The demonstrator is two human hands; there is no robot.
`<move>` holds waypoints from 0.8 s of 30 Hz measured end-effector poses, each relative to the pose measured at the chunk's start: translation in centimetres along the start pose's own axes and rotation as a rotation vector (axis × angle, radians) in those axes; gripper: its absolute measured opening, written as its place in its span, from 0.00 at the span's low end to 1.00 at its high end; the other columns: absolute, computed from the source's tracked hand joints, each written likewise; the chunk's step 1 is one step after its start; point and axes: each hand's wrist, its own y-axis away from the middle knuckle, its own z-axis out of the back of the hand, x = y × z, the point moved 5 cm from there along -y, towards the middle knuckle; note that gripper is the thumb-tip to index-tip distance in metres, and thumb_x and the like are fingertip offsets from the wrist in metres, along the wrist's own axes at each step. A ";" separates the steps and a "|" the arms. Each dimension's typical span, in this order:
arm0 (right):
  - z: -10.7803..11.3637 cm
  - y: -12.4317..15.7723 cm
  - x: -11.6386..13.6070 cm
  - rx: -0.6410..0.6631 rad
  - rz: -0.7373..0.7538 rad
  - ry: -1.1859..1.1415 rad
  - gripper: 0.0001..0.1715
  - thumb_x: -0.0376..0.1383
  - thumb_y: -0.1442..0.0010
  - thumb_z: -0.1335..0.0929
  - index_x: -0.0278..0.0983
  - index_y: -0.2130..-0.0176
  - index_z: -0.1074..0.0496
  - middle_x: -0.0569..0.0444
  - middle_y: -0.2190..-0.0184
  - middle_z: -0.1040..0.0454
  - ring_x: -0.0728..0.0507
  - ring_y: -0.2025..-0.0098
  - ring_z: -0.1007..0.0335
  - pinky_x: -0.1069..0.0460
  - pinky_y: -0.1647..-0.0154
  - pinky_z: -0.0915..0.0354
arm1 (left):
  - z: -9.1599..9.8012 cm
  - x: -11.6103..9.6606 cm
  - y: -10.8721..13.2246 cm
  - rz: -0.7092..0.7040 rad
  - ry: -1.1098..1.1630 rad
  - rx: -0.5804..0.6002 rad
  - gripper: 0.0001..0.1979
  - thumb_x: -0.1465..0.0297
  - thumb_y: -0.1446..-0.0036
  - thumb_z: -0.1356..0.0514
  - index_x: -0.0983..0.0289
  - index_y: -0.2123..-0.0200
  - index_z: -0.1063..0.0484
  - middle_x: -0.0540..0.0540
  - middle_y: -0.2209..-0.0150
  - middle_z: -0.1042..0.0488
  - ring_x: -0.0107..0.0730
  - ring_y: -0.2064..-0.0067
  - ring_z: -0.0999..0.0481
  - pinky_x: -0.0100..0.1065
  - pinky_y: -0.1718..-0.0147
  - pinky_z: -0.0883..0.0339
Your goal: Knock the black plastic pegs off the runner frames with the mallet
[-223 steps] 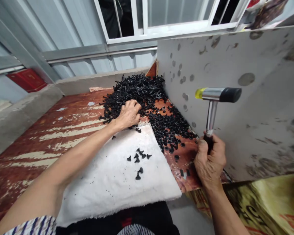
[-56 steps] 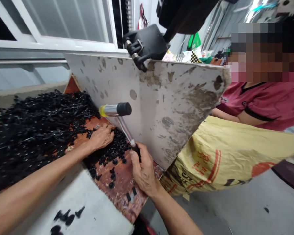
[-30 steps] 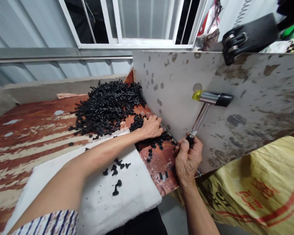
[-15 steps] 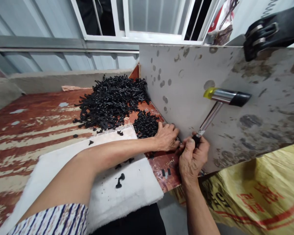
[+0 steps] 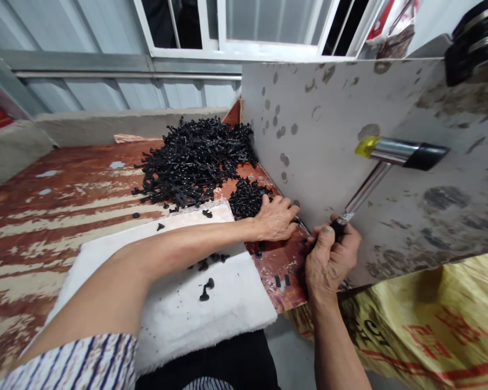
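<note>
bright, even light | glint on hammer (image 5: 390,153) | soft shadows | edges stretched

The mallet (image 5: 394,151) has a yellow face, a silver head and shaft, and a black opposite face and grip. The large pile (image 5: 199,162) and the smaller heap (image 5: 246,197) are both glossy black. The cloth (image 5: 236,303) is white with black specks, the bench (image 5: 85,189) reddish brown with cream streaks. The panel (image 5: 321,162) is pale grey, marked with darker round spots and brown smudges; the sack (image 5: 415,292) is yellow with red and black print. The sleeve (image 5: 85,357) is white with navy stripes.
</note>
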 end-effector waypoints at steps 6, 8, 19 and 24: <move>0.3 0.1 0.6 -0.074 -0.004 -0.084 0.20 0.50 0.37 0.36 0.37 0.54 0.36 0.58 0.72 0.32 0.51 0.80 0.37 0.53 0.75 0.36 | -1.5 -0.3 -1.9 -0.040 -0.044 -0.016 0.15 0.74 0.40 0.49 0.68 0.53 0.27 0.67 0.54 0.27 0.52 0.49 0.34 0.62 0.49 0.46; 0.4 0.2 0.7 -0.094 0.007 -0.111 0.20 0.50 0.37 0.37 0.38 0.54 0.37 0.61 0.73 0.32 0.52 0.80 0.39 0.54 0.76 0.37 | -1.0 0.5 -1.5 -0.043 -0.090 -0.025 0.15 0.76 0.42 0.48 0.69 0.54 0.26 0.68 0.53 0.28 0.54 0.48 0.34 0.62 0.48 0.47; 0.5 0.2 3.0 -0.217 0.218 -0.237 0.10 0.42 0.36 0.37 0.43 0.59 0.44 0.63 0.75 0.38 0.49 0.81 0.44 0.51 0.76 0.41 | -0.5 -4.5 1.0 -0.284 0.050 0.128 0.20 0.70 0.36 0.52 0.67 0.45 0.30 0.66 0.51 0.29 0.52 0.49 0.33 0.52 0.54 0.43; 0.5 0.3 3.4 -0.247 0.263 -0.218 0.08 0.41 0.36 0.37 0.44 0.60 0.44 0.62 0.75 0.40 0.48 0.81 0.46 0.50 0.76 0.43 | -0.7 -2.1 0.1 -0.356 -0.053 0.096 0.18 0.76 0.41 0.48 0.67 0.51 0.26 0.66 0.54 0.28 0.52 0.49 0.34 0.53 0.51 0.45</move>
